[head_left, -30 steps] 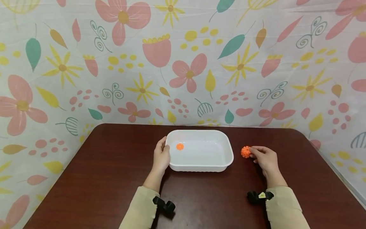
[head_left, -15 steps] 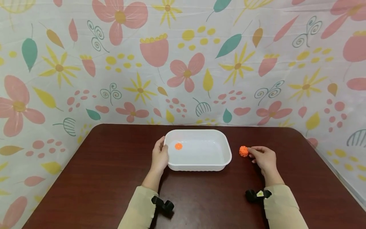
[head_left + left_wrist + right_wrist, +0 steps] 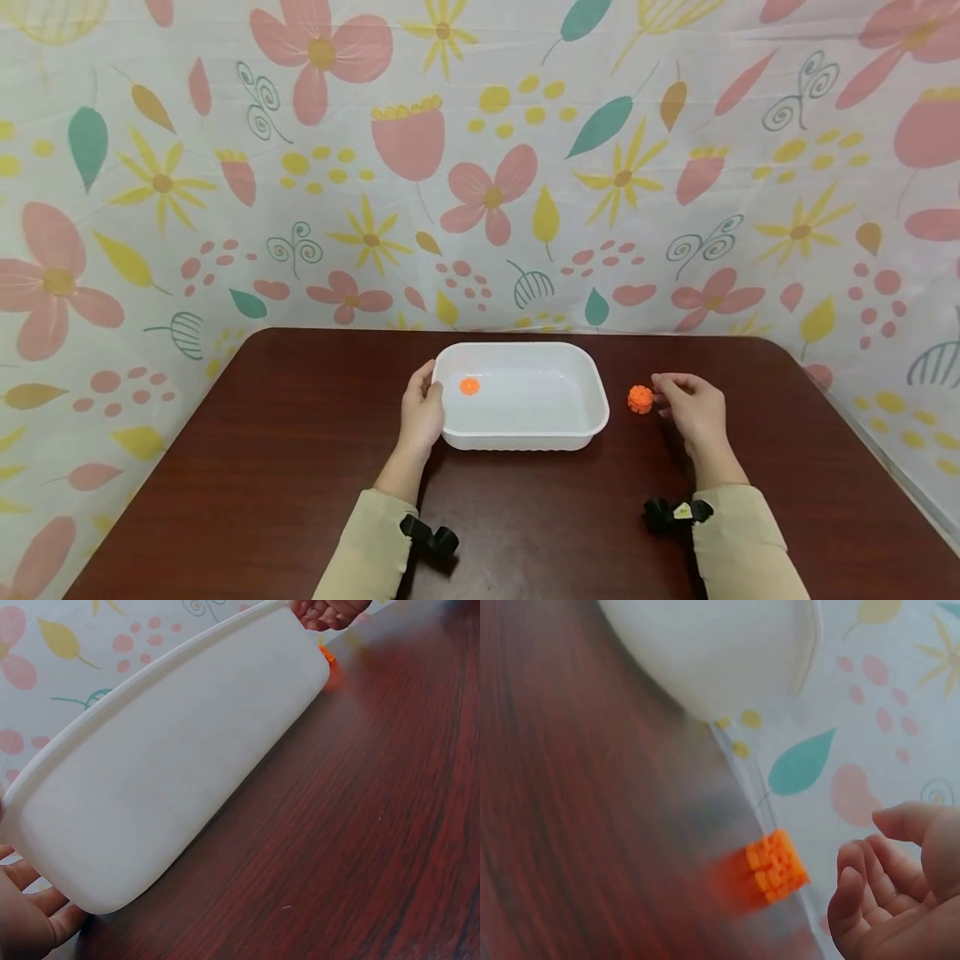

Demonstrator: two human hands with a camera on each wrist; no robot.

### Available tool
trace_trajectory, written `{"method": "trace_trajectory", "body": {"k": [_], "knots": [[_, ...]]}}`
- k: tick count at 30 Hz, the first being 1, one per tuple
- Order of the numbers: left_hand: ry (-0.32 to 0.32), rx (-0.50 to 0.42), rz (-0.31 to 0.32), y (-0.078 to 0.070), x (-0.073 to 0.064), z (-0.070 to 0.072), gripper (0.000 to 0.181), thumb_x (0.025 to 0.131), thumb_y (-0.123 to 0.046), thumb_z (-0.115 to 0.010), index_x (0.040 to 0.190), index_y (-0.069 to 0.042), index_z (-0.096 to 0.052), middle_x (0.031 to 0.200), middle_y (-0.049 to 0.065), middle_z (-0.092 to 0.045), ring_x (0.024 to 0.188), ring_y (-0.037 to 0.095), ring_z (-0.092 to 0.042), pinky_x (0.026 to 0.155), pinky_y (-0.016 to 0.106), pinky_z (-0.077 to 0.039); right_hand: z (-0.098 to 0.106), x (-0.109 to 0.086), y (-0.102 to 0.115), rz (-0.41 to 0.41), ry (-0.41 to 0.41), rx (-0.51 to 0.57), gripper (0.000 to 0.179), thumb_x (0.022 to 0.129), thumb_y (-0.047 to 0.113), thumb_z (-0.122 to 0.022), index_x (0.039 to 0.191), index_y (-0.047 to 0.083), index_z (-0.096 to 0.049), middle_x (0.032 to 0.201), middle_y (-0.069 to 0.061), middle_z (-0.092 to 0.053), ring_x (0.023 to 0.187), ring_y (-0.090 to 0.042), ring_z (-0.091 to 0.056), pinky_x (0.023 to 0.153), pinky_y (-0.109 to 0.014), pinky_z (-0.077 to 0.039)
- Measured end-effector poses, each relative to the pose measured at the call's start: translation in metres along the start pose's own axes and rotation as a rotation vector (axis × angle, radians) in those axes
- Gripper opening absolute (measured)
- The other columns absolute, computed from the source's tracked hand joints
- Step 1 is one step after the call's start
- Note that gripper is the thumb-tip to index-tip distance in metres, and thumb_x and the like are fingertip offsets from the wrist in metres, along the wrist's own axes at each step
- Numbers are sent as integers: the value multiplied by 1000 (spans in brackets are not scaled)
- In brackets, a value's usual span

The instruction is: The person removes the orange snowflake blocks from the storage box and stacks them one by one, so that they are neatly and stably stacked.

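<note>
A white rectangular tray (image 3: 525,440) sits on the dark table. My left hand (image 3: 422,412) holds its left end, with the fingers along the end wall in the left wrist view. Inside the tray, toward the left, lies a small flat orange flower-shaped piece (image 3: 469,386). Right of the tray is a short stack of orange notched plastic discs (image 3: 640,399), standing on the table in the right wrist view. Beside it my right hand (image 3: 693,410) has its fingers loosely bent and the thumb apart from them. A gap separates that hand from the orange stack (image 3: 778,866) there.
The reddish-brown wooden table (image 3: 262,467) has rounded far corners. A white cloth with printed flowers and leaves (image 3: 480,167) hangs behind it. Black wrist cameras sit on the left sleeve (image 3: 375,533) and the right sleeve (image 3: 742,533).
My right hand has let go of the orange disc stack, and its fingers have lifted slightly away. The stack stays beside the tray. My left hand keeps its place on the tray.
</note>
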State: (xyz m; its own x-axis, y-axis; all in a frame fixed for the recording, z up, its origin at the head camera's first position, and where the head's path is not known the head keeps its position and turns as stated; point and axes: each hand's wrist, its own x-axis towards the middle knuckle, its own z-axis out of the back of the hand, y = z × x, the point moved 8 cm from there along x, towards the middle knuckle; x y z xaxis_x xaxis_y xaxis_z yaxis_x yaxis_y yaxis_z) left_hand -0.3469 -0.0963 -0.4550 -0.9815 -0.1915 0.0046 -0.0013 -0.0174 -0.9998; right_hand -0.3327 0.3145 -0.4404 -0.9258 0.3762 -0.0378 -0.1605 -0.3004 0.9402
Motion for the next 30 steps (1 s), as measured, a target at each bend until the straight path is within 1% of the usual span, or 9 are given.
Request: {"method": "trace_trajectory", "body": {"k": [2,4,10,16,20,23,27,30], "knots": [[5,2,0,0,0,-1,44,99,-11,-38,143,-8,-39,144,15,-42,132,29,-41,109,46,-35,-3,-2,5,21,15,14,41,90,40,-61,111,5,-62,82,12,-64,74,-8,-62,64,-25,-55],[4,5,0,0,-1,-2,44,99,-11,-39,142,-9,-39,144,15,-43,131,29,-41,109,45,-35,-7,-3,10,43,39,6,42,90,40,-60,112,4,-61,82,11,-65,74,-7,-63,65,-25,-55],[-3,10,4,-2,-1,0,44,98,-12,-39,143,-9,-39,144,13,-44,130,27,-42,108,45,-36,-19,-3,27,101,99,-26,50,90,43,-60,117,0,-59,88,7,-65,77,-4,-65,69,-23,-56],[-2,8,-10,-3,-1,0,44,99,-11,-38,143,-9,-39,144,15,-43,130,29,-42,109,46,-35,-34,-4,45,141,171,27,48,91,36,-61,116,-4,-58,86,7,-67,77,-5,-66,69,-26,-57],[-8,7,-15,-3,-1,-1,44,99,-10,-39,142,-8,-40,143,15,-44,130,29,-42,108,46,-35,-43,-6,56,160,219,22,48,91,35,-61,118,-5,-58,91,5,-66,78,-5,-66,70,-26,-57],[-9,2,-18,-3,-1,-1,44,98,-10,-39,142,-8,-40,142,15,-45,129,29,-43,108,45,-36,-51,-8,63,170,243,4,47,92,34,-60,118,-5,-58,96,-1,-67,79,-5,-67,71,-27,-57],[-15,0,-23,-4,-1,0,44,98,-9,-39,141,-7,-41,141,16,-46,129,29,-44,108,45,-36,-61,-9,72,171,264,-15,48,91,36,-61,118,-4,-59,105,-14,-66,81,-7,-67,73,-31,-58],[-19,4,-23,-5,-2,0,44,97,-9,-39,141,-6,-41,141,16,-46,128,29,-44,107,45,-36,-69,-9,76,167,280,-24,48,90,37,-62,118,-3,-60,105,-16,-66,82,-7,-67,75,-32,-57]]}}
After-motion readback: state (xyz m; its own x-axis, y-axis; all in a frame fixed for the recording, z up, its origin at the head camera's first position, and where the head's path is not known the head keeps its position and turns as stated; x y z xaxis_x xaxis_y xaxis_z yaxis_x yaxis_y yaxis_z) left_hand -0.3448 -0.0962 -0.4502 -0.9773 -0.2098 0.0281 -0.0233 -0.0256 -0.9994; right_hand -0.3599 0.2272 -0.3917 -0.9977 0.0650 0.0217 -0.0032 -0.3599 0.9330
